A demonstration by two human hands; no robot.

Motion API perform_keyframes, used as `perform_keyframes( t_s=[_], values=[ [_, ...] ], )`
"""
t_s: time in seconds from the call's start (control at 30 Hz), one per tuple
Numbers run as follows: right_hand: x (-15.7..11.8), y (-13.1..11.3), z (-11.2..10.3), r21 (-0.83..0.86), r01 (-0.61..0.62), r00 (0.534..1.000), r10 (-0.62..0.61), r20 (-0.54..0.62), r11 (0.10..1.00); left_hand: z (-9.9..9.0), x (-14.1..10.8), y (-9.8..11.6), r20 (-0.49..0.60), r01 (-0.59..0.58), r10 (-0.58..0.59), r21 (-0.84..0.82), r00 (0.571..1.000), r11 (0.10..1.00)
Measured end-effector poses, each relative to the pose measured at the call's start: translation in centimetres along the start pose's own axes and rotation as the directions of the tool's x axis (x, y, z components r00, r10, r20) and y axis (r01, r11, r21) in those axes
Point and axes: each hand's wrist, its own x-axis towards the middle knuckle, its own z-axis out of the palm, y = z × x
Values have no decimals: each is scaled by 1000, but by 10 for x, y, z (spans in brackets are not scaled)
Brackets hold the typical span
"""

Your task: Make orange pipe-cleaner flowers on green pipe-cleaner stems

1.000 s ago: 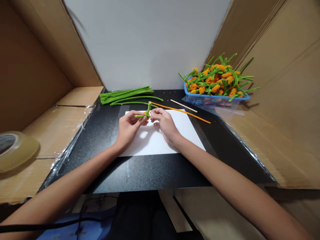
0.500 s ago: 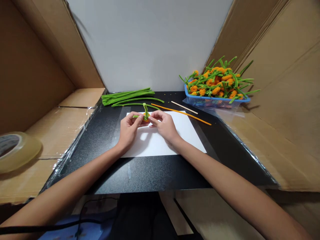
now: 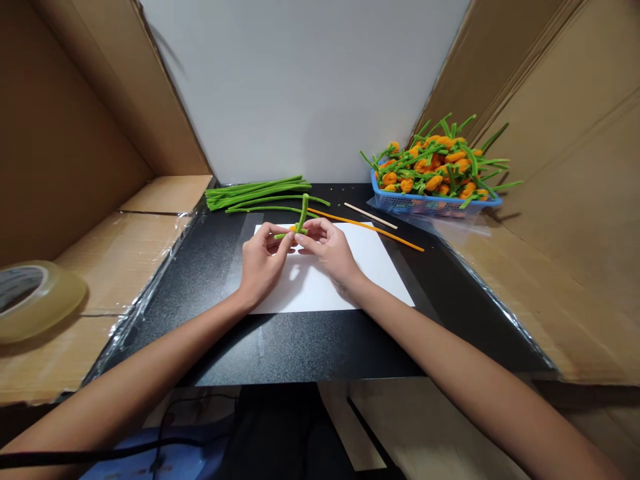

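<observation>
Between my two hands is a small pipe-cleaner pumpkin (image 3: 303, 215), orange below with a green stem standing up and shorter green ends at its base. My left hand (image 3: 265, 257) pinches it from the left, thumb and fingertips closed. My right hand (image 3: 330, 252) grips it from the right, with the thumb near the stem's foot. Most of the orange part is hidden behind my fingers. Both hands are above a white sheet of paper (image 3: 320, 290) on the black table (image 3: 225, 350).
Behind my hands lies a bundle of green pipe cleaners (image 3: 257, 190). An orange pipe cleaner (image 3: 390, 237) and a pale stick (image 3: 370, 215) rest to the right. A blue basket (image 3: 435, 203) holds many orange-and-green pieces. A tape roll (image 3: 55, 300) sits on cardboard at left.
The pumpkin has been turned and tipped in my fingers: its stem now leans right and stands taller in view, and less orange shows. Both hands stay in nearly the same place.
</observation>
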Motion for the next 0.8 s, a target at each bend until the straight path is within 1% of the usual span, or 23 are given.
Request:
perform_keyframes(
  t_s=[0.1,0.17,0.27,0.37,0.5,0.6,0.7,0.8],
  values=[
    [0,1,-1,-27,34,999,-35,-31,999,-2,2,0,43,-9,6,73,999,997],
    [1,1,-3,-81,72,997,-75,-26,994,-2,3,1,60,-14,10,74,998,997],
    [0,0,-4,-165,159,987,-163,-9,973,-3,4,0,50,-22,19,62,999,998],
    [-2,-2,-3,-227,237,970,-245,-6,945,-3,4,0,43,-40,36,96,998,995],
    [-4,-3,0,-263,254,964,-267,-14,931,-2,3,0,46,-72,67,129,997,989],
    [-4,-4,0,-306,294,951,-310,-1,905,-2,2,1,49,-78,72,134,996,988],
    [-2,-5,-1,-361,318,938,-346,-13,877,-2,4,1,8,-47,46,93,999,995],
    [-1,-6,-1,-397,301,941,-338,-26,867,-3,5,2,-17,-40,42,106,999,994]
  ],
)
